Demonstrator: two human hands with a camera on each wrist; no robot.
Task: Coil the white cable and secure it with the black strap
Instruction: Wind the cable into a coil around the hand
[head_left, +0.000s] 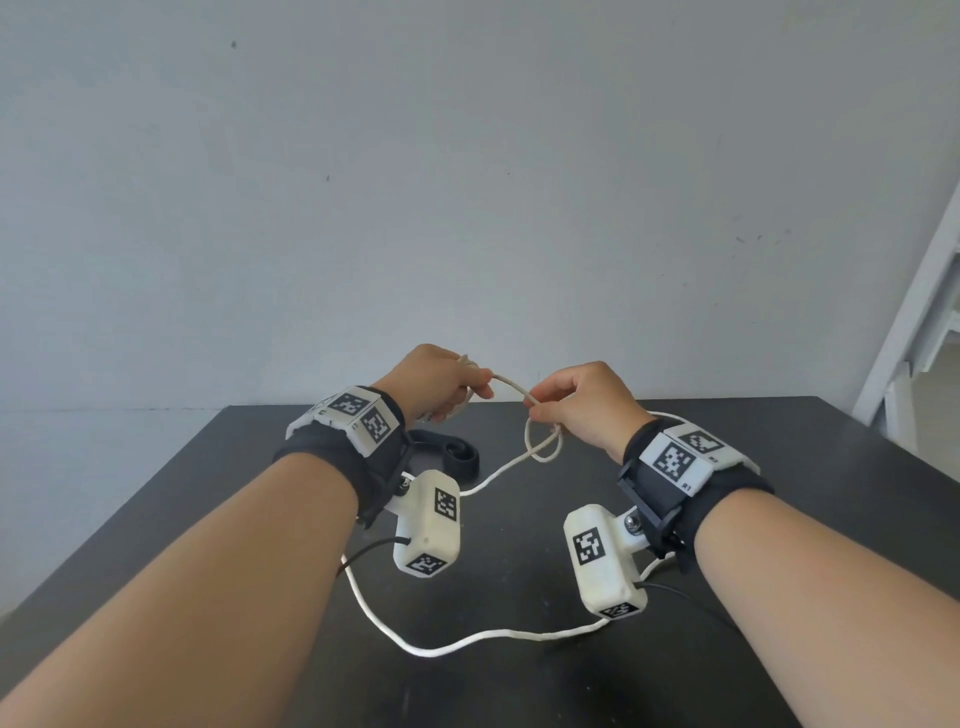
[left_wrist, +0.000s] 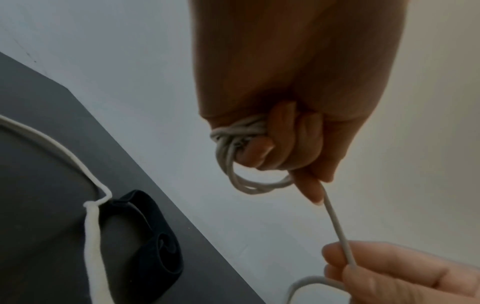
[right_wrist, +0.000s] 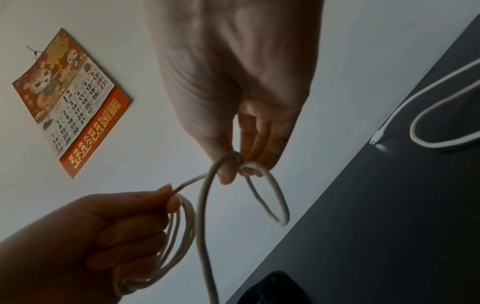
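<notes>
The left hand (head_left: 441, 382) grips a few finished loops of the cable (head_left: 511, 387) above the table's (head_left: 779, 467) far edge. The strap (head_left: 457, 453) lies unused on the table near that edge. The right hand (head_left: 582, 408) pinches a fresh loop; much cable lies uncoiled toward the near edge, so coiling looks about half done.

The left wrist rig hides part of the black strap (head_left: 457, 454); its fastening is unreadable.

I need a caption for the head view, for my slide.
Left hand holds finished loops of white cable; right hand pinches the next loop; black strap waits on table.
</notes>
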